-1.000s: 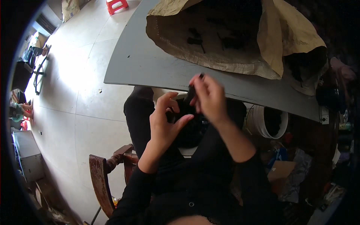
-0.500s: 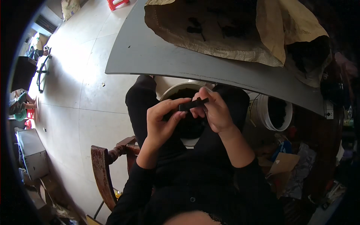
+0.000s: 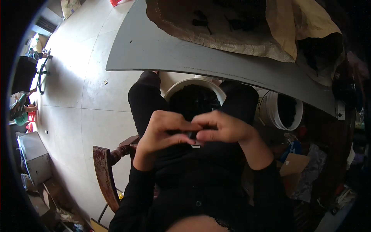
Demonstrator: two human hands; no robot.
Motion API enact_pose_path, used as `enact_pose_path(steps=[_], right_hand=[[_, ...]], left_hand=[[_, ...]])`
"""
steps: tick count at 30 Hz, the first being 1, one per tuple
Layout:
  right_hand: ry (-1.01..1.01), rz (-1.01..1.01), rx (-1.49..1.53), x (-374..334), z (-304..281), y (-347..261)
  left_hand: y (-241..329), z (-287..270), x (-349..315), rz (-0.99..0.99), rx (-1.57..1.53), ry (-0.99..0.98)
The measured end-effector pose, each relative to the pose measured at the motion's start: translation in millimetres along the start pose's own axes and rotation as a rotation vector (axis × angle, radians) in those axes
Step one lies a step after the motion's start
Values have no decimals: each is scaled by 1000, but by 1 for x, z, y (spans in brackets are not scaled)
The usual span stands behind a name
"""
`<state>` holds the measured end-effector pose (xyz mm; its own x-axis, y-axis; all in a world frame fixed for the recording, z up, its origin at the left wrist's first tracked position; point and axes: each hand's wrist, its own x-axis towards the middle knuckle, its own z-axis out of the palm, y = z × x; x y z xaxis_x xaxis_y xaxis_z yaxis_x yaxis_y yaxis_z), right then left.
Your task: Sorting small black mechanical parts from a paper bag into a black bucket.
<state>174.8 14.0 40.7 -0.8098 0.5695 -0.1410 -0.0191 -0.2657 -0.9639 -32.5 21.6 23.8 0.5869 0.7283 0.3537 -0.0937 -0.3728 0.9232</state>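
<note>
Both my hands meet in front of my lap, just over the near rim of a white bucket [image 3: 176,86] with dark things in it. Between the fingertips a small black part [image 3: 191,135] shows only in a bit, mostly covered and blurred. My left hand [image 3: 164,129] pinches it from the left, thumb below and fingers above. My right hand [image 3: 226,129] closes on it from the other side, fingers curled and thumb towards me. The bucket stands between my knees.
A grey tabletop [image 3: 154,52] reaches over my knees, with a brown paper sack [image 3: 247,48] holding black pieces on it. At the right a second white bucket [image 3: 273,110] holds dark stuff. A wooden chair arm [image 3: 101,170] is at my left; cardboard [image 3: 293,166] lies low right.
My hands have come down towards my body, away from over the bucket. The black part, plainly seen before, is now mostly hidden in the fingers. The view has shifted slightly.
</note>
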Motion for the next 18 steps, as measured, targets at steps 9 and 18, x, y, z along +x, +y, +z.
enact_pose_path(steps=[9,18], right_hand=[[103,-108,-362,-15,34,25],[966,-547,-1101,3,28,20]], left_hand=[[-4,9,-22,113,-60,-172],[12,26,-12,-475,-219,417]])
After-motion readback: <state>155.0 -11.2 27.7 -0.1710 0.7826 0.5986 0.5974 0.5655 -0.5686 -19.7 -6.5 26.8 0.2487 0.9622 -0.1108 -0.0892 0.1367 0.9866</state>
